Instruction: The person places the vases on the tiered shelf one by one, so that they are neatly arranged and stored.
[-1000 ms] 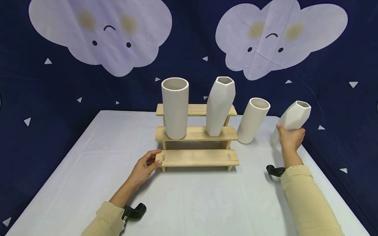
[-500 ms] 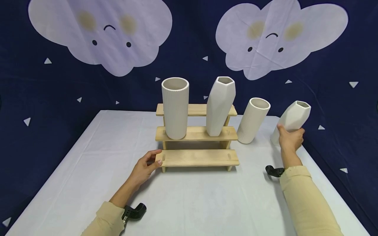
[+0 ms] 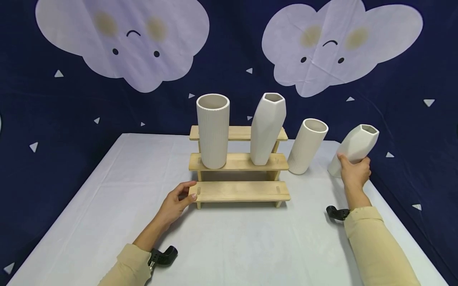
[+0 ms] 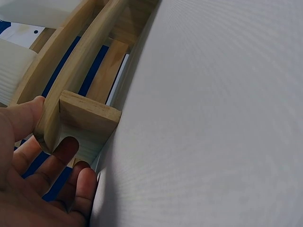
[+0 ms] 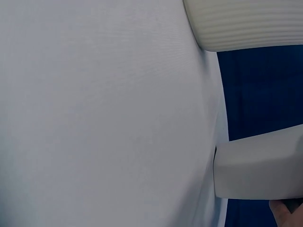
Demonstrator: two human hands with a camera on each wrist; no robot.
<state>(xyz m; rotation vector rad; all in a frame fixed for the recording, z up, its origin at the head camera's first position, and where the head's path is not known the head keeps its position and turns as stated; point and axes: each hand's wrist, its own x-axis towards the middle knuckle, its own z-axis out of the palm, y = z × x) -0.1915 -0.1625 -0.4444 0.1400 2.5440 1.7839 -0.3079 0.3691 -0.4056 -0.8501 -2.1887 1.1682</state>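
My left hand (image 3: 174, 203) grips the left end of the bottom shelf of a three-tier wooden stand (image 3: 239, 191). In the left wrist view the thumb lies over the board (image 4: 71, 71) and the fingers curl beneath it. At the right, my right hand (image 3: 355, 173) holds a white faceted vase (image 3: 359, 143) around its lower body. The vase's base is down at the white cloth, and in the right wrist view its lower end (image 5: 255, 165) shows with a fingertip below. On the middle shelf stand a ribbed white cylinder vase (image 3: 213, 131) and another faceted white vase (image 3: 267, 129).
A shorter ribbed vase (image 3: 307, 146) stands on the table between the stand and my right hand. White cloth covers the table (image 3: 229, 246), whose right edge runs close by the held vase. A dark blue curtain (image 3: 236, 47) with clouds hangs behind.
The faceted vase in my right hand has tipped slightly to the right, its mouth a little lower. My right wrist has shifted slightly right. The left hand and stand stay put.
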